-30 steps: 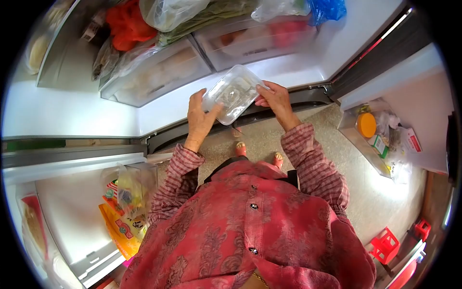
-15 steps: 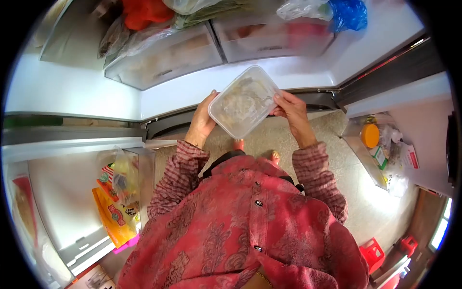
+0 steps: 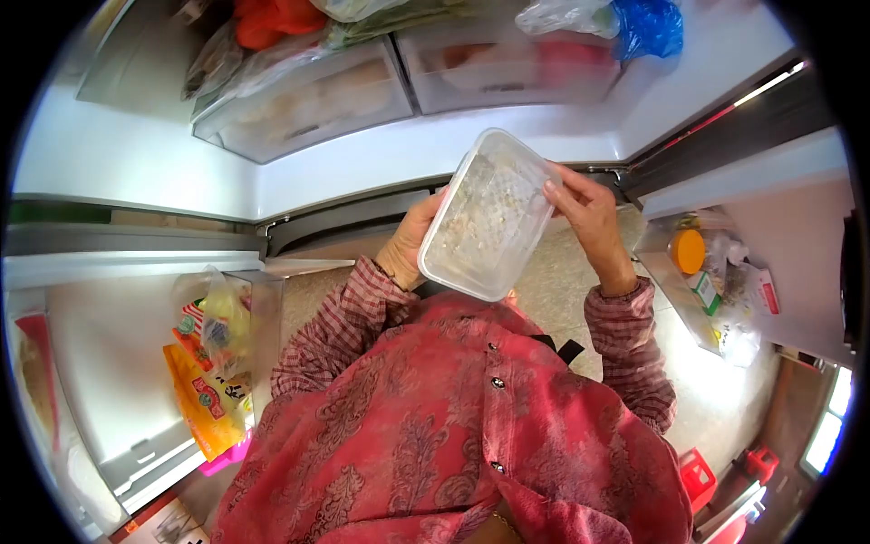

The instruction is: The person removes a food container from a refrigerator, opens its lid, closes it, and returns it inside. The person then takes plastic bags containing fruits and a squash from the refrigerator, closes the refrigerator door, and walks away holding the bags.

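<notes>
A translucent rectangular plastic food container (image 3: pixel 490 216) is held tilted in front of my chest. Pale, speckled contents show cloudily in it, and I cannot tell whether a lid is on. My left hand (image 3: pixel 414 238) grips its left side, with the fingers partly hidden beneath it. At the upper right edge, my right hand (image 3: pixel 589 216) pinches the rim between thumb and fingers. Just beyond the container is the lit inside of an open refrigerator (image 3: pixel 353 172), with two clear drawers (image 3: pixel 313 104) at its back.
Open doors stand on both sides. The left door shelf holds an orange packet (image 3: pixel 201 403); the right one holds a jar with a yellow-orange lid (image 3: pixel 689 251). A blue plastic bag (image 3: pixel 648 29) and a red bag (image 3: pixel 276 23) lie above the drawers. Red plastic items (image 3: pixel 696 480) stand lower right.
Both hands have brought the container a little to the right and closer to my body. It has turned and tilted, and my right hand sits farther out to the right.
</notes>
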`<state>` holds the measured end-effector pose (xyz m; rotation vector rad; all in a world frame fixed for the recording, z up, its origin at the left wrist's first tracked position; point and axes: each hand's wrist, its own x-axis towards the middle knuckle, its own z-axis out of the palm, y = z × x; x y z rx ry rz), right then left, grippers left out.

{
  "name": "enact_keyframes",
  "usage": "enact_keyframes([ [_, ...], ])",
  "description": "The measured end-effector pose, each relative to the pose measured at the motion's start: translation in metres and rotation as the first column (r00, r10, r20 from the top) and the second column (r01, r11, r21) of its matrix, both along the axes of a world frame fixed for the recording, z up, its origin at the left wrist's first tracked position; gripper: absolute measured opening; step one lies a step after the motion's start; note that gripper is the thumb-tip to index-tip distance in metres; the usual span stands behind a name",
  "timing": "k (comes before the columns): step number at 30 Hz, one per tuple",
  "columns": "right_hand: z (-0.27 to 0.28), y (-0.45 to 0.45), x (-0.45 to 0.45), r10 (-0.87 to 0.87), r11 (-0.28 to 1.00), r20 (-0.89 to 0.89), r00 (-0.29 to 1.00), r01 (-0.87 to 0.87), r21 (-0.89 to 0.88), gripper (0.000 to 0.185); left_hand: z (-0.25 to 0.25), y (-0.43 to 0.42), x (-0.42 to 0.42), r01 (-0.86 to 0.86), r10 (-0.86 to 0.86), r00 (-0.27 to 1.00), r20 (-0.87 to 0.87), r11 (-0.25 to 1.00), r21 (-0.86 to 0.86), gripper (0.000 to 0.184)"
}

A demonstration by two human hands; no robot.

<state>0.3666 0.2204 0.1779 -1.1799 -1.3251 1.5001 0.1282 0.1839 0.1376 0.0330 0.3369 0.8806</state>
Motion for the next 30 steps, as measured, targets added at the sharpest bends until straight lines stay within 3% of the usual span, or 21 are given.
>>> enact_keyframes([
  [4, 0.006, -0.001, 0.004, -0.06, 0.984, 0.165, 0.984, 0.031, 0.176, 0.034, -0.004, -0.003, 0.006, 0.003, -0.004, 1.0, -0.01, 1.0, -0.014, 0.048],
  [8, 0.009, 0.002, 0.006, -0.033, 0.986, 0.148, 0.988, 0.008, 0.166, 0.032, -0.002, -0.007, 0.009, -0.017, 0.017, 1.0, -0.027, 1.0, -0.025, 0.048],
  [13, 0.006, 0.002, 0.008, -0.036, 0.999, 0.114, 0.993, 0.033, 0.025, 0.031, -0.008, -0.01, 0.014, -0.059, 0.059, 0.998, -0.009, 0.998, -0.011, 0.047],
  [19, -0.016, -0.002, 0.005, -0.108, 0.993, 0.028, 0.994, 0.109, -0.042, 0.033, -0.004, -0.011, 0.025, -0.148, 0.161, 0.978, -0.129, 0.983, 0.106, 0.044],
  [20, -0.02, -0.006, 0.004, -0.097, 0.994, 0.035, 0.995, 0.099, -0.04, 0.033, 0.001, -0.01, 0.024, -0.136, 0.148, 0.982, -0.121, 0.986, 0.101, 0.054],
  [22, -0.025, -0.014, 0.0, -0.145, 0.978, 0.027, 0.989, 0.147, -0.146, 0.033, 0.006, -0.007, 0.027, -0.182, 0.205, 0.968, -0.146, 0.971, 0.156, 0.055],
  [26, -0.033, -0.025, -0.003, -0.169, 0.972, -0.014, 0.985, 0.164, -0.17, 0.032, 0.019, -0.006, 0.034, -0.266, 0.332, 0.896, -0.293, 0.933, 0.242, 0.06],
  [30, -0.036, -0.022, -0.002, -0.199, 0.968, -0.012, 0.98, 0.195, -0.156, 0.031, 0.026, -0.003, 0.041, -0.264, 0.361, 0.887, -0.287, 0.908, 0.326, 0.064],
])
